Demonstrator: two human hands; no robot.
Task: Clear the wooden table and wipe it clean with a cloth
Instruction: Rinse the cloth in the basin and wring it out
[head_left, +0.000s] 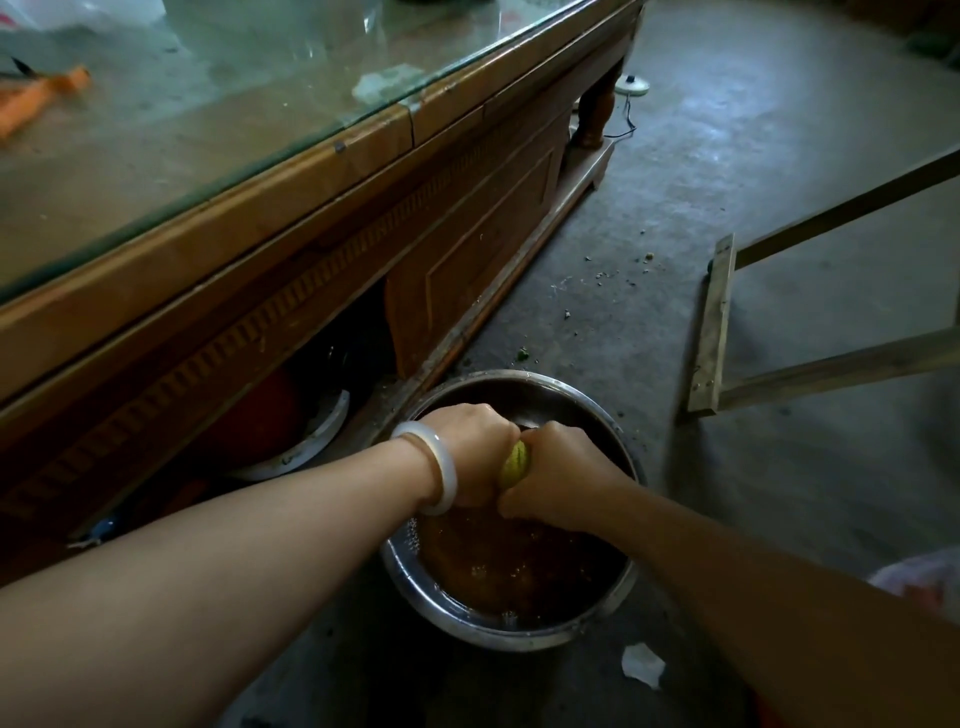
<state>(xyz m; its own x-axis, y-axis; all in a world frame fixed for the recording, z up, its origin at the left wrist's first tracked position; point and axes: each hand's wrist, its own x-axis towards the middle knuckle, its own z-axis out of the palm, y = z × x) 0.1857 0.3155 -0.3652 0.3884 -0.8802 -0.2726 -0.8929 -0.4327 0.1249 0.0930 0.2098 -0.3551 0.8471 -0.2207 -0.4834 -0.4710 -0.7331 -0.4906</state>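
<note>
A yellow-green cloth (515, 461) is squeezed between my two fists above a steel basin (519, 631) of brownish water on the floor. My left hand (475, 452), with a white bangle on its wrist, grips the cloth's left end. My right hand (558, 475) grips its right end, so only a small strip of cloth shows. The wooden table (291, 192) with a glass top runs along the left, beside the basin. On its top lie an orange object (39, 98) and a pale scrap (384, 83).
Under the table sit a red item (262, 415) and a white-rimmed dish (317, 436). A wooden frame (719, 322) lies on the concrete floor at the right. Crumbs are scattered on the floor, and a white scrap (641, 665) lies near the basin.
</note>
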